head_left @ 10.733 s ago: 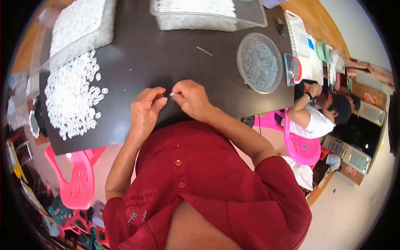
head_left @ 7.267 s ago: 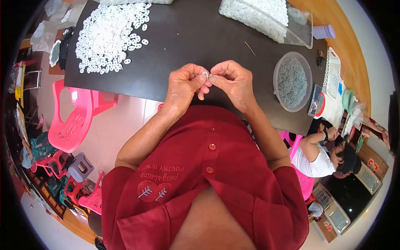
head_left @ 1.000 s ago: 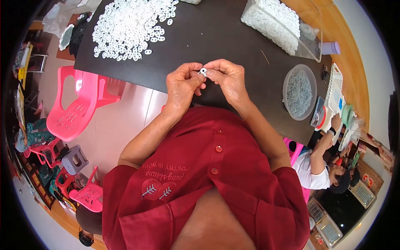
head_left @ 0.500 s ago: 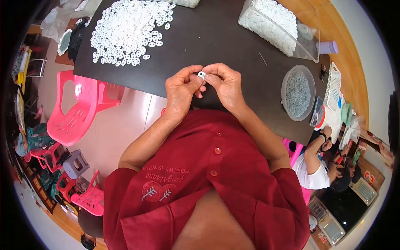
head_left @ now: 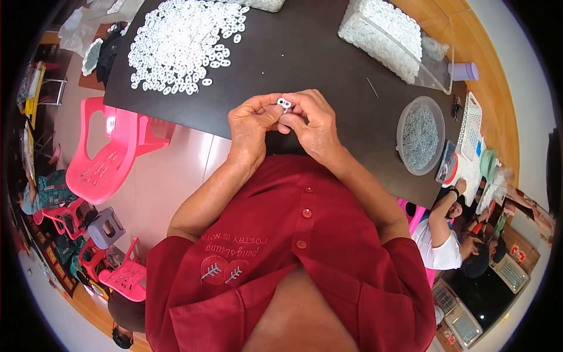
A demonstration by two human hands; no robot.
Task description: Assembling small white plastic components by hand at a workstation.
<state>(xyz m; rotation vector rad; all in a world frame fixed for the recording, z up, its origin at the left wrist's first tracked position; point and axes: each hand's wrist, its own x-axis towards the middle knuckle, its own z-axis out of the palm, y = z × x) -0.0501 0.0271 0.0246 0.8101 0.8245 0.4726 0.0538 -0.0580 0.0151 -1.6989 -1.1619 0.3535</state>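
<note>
Over the near edge of the dark table (head_left: 281,64), a small white two-holed oval piece (head_left: 284,103) is pinched between my two hands. The thumb and fingers of my left hand (head_left: 253,124) close on its left side. From the other side, my right hand (head_left: 315,122) grips it with bent fingers, the thumb below. Fingertips cover part of the piece, so I cannot see whether anything else sits in it. A heap of like white two-holed pieces (head_left: 176,44) spreads over the far left of the table.
At right stands a round clear tub (head_left: 400,130) of small grey metal parts. Behind it is a clear box (head_left: 448,73) full of white pieces. A thin stick (head_left: 372,87) lies between. A pink chair (head_left: 108,155) stands at left; another person's arm (head_left: 441,220) shows at right.
The white piece has turned, so both its holes now face up. My right thumb has dropped lower, and the fingers of both hands have shifted slightly around the piece.
</note>
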